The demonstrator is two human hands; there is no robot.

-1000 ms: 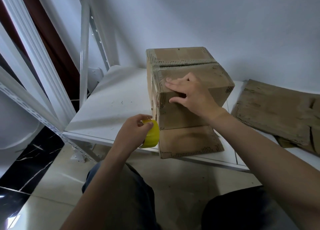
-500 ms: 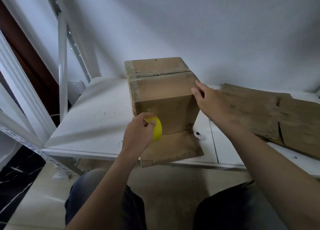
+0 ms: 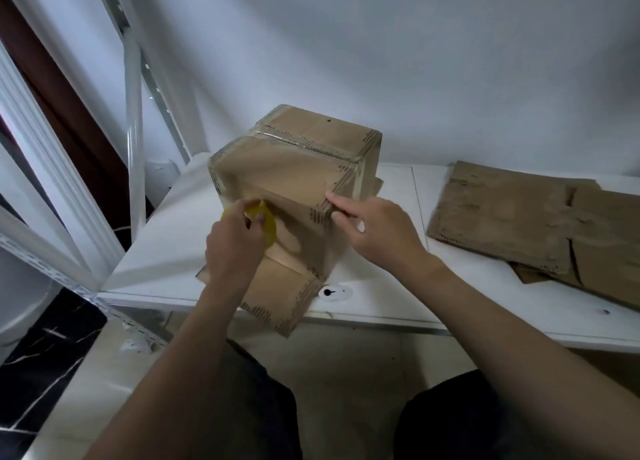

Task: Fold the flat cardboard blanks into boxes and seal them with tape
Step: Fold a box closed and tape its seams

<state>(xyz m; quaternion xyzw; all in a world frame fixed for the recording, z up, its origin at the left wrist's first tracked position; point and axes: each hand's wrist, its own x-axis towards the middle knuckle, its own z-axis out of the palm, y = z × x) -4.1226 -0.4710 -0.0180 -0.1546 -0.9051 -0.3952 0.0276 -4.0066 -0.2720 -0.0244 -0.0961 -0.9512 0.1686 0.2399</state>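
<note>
A folded brown cardboard box (image 3: pixel 294 168) stands on the white table (image 3: pixel 388 297), turned with one corner toward me. Its top flaps are closed, and one lower flap (image 3: pixel 280 293) lies flat over the table's front edge. My left hand (image 3: pixel 232 248) grips a yellow tape roll (image 3: pixel 268 224) and presses it against the box's near face, just below the top edge. My right hand (image 3: pixel 377 231) rests on the box's near right corner, fingertips on the edge. Flat cardboard blanks (image 3: pixel 519 217) lie on the table to the right.
White metal shelf posts (image 3: pixel 133 113) rise at the left, in front of a wall and a dark door frame. A small white disc with a black mark (image 3: pixel 334 292) sits near the table's front edge. My knees are below the table, over a tiled floor.
The box has been turned so a corner faces me. My left hand has lifted the tape roll up the near face. My right hand has shifted from the side to the near right corner.
</note>
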